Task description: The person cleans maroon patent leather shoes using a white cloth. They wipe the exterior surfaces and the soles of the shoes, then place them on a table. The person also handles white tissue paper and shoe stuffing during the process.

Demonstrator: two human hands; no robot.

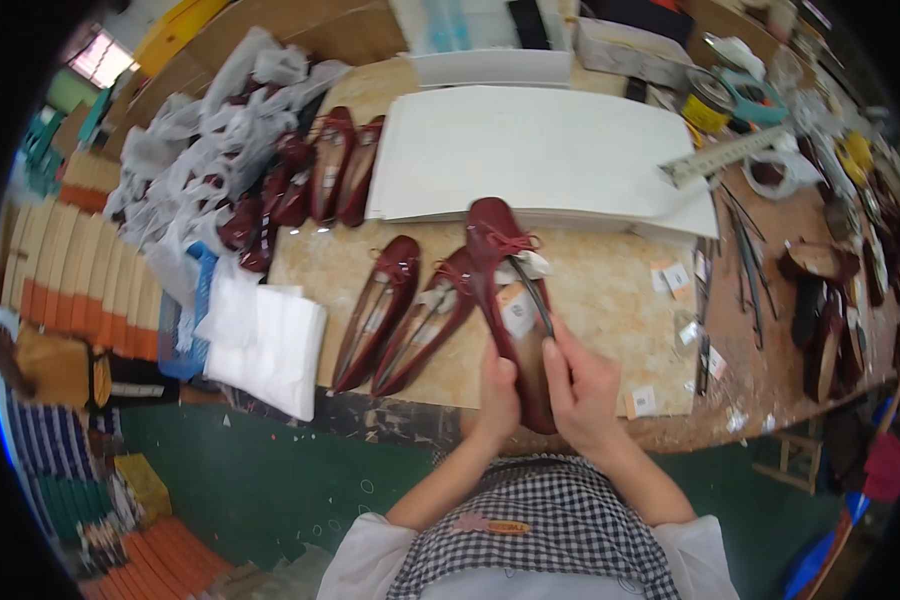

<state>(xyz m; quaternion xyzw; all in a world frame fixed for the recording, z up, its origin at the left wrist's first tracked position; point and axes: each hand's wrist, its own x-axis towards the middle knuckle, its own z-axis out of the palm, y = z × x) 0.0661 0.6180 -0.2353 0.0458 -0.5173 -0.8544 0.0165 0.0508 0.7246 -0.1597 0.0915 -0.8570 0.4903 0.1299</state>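
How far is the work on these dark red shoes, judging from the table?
Possibly done: two dark red flats lie side by side on the table, with tags inside. In hand: the left hand and right hand hold one flat, a thin dark tool reaching into it. Possibly left: more flats beside the crumpled tissue paper.

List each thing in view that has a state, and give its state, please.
left hand: gripping the held shoe's heel end
right hand: on the same shoe, working a thin dark tool
held shoe: dark red flat, lifted, toe pointing away
two flats: lying side by side on the table
white sheets: stacked flat
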